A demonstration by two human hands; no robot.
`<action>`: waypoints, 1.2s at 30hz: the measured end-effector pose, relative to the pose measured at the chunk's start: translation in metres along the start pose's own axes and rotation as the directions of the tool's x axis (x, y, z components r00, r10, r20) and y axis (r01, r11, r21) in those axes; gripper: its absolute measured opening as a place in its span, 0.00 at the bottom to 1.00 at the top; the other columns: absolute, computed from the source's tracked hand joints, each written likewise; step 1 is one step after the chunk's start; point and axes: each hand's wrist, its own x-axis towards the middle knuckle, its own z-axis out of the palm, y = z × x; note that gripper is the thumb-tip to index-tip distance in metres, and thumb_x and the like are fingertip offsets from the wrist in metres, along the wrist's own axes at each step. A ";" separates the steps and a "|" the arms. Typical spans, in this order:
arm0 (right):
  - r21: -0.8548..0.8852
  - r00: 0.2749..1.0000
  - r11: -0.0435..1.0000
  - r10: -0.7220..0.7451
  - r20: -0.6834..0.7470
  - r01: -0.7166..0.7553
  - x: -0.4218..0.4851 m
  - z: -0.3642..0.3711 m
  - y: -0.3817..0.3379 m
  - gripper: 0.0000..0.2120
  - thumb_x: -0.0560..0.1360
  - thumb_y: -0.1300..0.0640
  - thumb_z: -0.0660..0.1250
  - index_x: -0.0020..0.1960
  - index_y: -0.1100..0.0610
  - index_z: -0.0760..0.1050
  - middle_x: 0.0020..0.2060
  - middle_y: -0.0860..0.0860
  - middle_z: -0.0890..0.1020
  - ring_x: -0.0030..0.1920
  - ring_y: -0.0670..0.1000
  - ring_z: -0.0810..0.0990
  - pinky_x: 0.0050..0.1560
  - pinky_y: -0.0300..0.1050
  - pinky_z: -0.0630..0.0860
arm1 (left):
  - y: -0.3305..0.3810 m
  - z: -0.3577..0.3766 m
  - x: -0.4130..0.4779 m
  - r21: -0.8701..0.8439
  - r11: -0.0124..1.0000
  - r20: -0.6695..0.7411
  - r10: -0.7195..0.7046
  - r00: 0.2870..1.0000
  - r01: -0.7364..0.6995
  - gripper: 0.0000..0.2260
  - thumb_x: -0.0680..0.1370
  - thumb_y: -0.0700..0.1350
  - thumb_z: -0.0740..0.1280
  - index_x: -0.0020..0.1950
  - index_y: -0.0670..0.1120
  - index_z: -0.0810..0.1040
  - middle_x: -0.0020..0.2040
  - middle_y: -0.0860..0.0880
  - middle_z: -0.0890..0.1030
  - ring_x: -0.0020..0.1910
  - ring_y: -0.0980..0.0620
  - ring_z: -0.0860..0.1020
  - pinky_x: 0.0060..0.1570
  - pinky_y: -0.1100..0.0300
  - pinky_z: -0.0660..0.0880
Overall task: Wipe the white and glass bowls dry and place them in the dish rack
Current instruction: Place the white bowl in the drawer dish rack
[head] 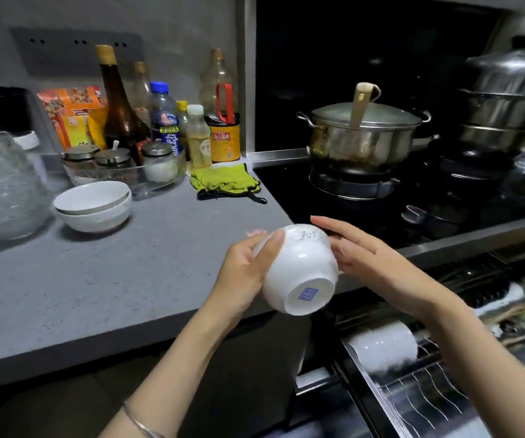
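White bowl (299, 267) between left hand (248, 267), curled round it, and flat right hand (365, 260).

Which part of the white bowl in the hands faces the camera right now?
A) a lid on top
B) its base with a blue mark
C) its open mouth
B: the white bowl is tipped so that its foot ring and blue mark face the camera. The left hand grips it and the right hand touches its side.
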 end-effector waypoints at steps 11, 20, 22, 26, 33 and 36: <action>0.203 0.944 0.933 0.320 -0.084 -0.299 -0.113 -0.118 0.078 0.34 0.59 0.48 0.82 0.60 0.59 0.76 0.54 0.58 0.82 0.53 0.53 0.81 0.50 0.42 0.77 | -0.092 0.151 0.023 0.042 0.993 0.447 -0.120 0.886 0.113 0.22 0.77 0.56 0.62 0.46 0.36 0.80 0.36 0.47 0.80 0.34 0.56 0.76 0.34 0.67 0.71; 0.243 0.761 0.840 0.543 -0.355 -0.486 -0.150 -0.200 0.150 0.22 0.64 0.56 0.77 0.57 0.57 0.80 0.53 0.55 0.83 0.54 0.53 0.82 0.58 0.46 0.77 | -0.228 0.223 0.047 0.547 0.836 0.510 -0.370 0.777 0.039 0.20 0.82 0.58 0.54 0.71 0.52 0.69 0.69 0.53 0.73 0.68 0.54 0.70 0.65 0.62 0.62; 0.251 0.693 0.817 0.575 -0.435 -0.520 -0.148 -0.211 0.168 0.10 0.72 0.57 0.73 0.53 0.55 0.82 0.49 0.52 0.84 0.50 0.50 0.82 0.54 0.41 0.77 | -0.255 0.228 0.047 0.702 0.701 0.528 -0.393 0.753 -0.127 0.26 0.82 0.57 0.54 0.78 0.50 0.56 0.77 0.51 0.61 0.75 0.53 0.60 0.70 0.63 0.55; 0.253 0.543 0.747 0.634 -0.551 -0.615 -0.136 -0.231 0.207 0.05 0.78 0.55 0.65 0.48 0.51 0.80 0.46 0.48 0.83 0.45 0.46 0.79 0.45 0.39 0.76 | -0.299 0.241 0.047 0.813 0.487 0.552 -0.469 0.689 -0.320 0.33 0.81 0.61 0.52 0.79 0.47 0.44 0.80 0.50 0.47 0.78 0.52 0.46 0.75 0.53 0.44; 0.368 0.310 0.614 0.723 -0.617 -0.698 -0.105 -0.258 0.280 0.15 0.77 0.49 0.65 0.57 0.58 0.77 0.53 0.56 0.81 0.52 0.56 0.78 0.52 0.51 0.77 | -0.339 0.253 0.050 0.829 0.386 0.551 -0.440 0.709 -0.405 0.41 0.75 0.71 0.45 0.79 0.47 0.41 0.80 0.51 0.42 0.78 0.52 0.46 0.74 0.54 0.42; 0.470 0.258 0.579 0.770 -0.584 -0.666 -0.091 -0.261 0.299 0.12 0.77 0.51 0.67 0.55 0.58 0.76 0.55 0.57 0.79 0.53 0.58 0.77 0.45 0.49 0.77 | -0.342 0.248 0.047 0.803 0.371 0.589 -0.376 0.716 -0.466 0.46 0.67 0.73 0.36 0.79 0.48 0.40 0.80 0.52 0.42 0.78 0.55 0.45 0.74 0.56 0.41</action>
